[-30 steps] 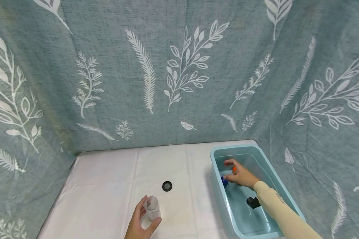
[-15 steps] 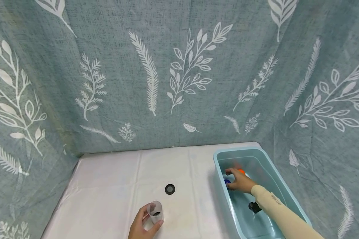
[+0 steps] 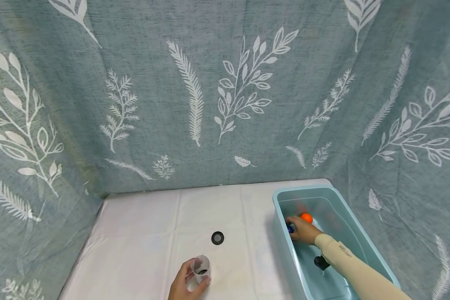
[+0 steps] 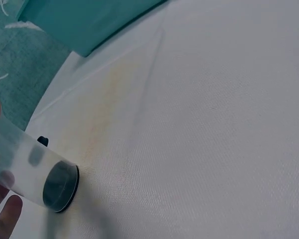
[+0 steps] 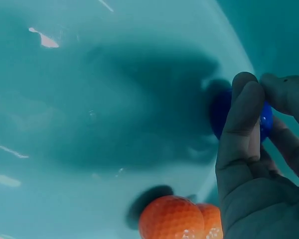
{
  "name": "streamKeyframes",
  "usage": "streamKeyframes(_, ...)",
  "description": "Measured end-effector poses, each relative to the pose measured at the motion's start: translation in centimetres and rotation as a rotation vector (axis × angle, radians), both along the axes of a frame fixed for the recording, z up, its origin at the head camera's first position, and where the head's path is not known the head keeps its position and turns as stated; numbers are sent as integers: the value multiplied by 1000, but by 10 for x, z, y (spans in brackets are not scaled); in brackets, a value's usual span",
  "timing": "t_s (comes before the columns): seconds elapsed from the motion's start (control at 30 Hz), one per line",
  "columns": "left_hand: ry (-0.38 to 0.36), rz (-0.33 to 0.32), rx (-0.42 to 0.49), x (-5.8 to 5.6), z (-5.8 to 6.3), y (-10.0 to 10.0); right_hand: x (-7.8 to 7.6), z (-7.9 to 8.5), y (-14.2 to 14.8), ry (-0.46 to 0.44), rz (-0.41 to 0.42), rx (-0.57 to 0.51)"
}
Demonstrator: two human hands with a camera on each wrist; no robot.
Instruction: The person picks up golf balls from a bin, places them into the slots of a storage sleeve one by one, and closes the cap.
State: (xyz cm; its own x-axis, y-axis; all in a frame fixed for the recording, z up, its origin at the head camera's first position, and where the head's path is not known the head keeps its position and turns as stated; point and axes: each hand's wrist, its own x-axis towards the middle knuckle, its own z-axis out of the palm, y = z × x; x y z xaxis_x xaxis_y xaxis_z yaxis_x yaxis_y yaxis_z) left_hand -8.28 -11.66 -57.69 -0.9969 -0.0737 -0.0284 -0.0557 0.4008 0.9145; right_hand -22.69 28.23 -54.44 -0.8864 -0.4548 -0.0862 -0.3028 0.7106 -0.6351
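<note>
My left hand [image 3: 185,283] holds a clear cylindrical container [image 3: 202,265] near the front of the table, fingers and thumb round its wall. In the left wrist view a dark disc [image 4: 61,186] covers the container's lower end. Inside the blue-green bin [image 3: 360,231], my right hand [image 3: 303,231] pinches a blue ball [image 5: 220,114] near the bin's left wall. The right wrist view shows fingertips on both sides of the ball. Just beside that hand lies an orange golf ball [image 5: 172,219], with a second orange ball [image 5: 212,219] partly hidden behind it.
A round black disc [image 3: 217,238] with a grey centre lies on the white tablecloth [image 3: 142,237], beyond the container. In the bin, a black object [image 3: 321,262] sits partly under my right forearm. Leaf-patterned fabric [image 3: 153,104] hangs round the back and sides.
My right hand has closed in on the blue ball by the bin's left wall, its fingers drawing together. The orange ball shows more now. My left hand keeps hold of the container.
</note>
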Motion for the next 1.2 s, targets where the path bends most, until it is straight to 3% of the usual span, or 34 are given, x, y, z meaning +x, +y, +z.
streamKeyframes(0.13, 24, -21, -2, 1, 1, 2, 3, -1, 3, 61, 24, 3)
streamKeyframes(0.33, 15, -27, -25, 0, 2, 4, 6, -5, 0, 39, -26, 74)
streamKeyframes(0.5, 56, -42, -48, 0, 1, 7, 7, -4, -2, 50, -37, 142)
streamKeyframes(0.73, 82, -82, -88, -1, 3, 6, 2, 5, 3, -61, -66, 45)
streamKeyframes(1.03, 155, -61, -89, -5, 4, 6, -3, 23, 12, -61, -67, -105)
streamKeyframes(1.2, 202, -65, -86, -6, 7, 5, 2, 45, 12, -96, -103, -160)
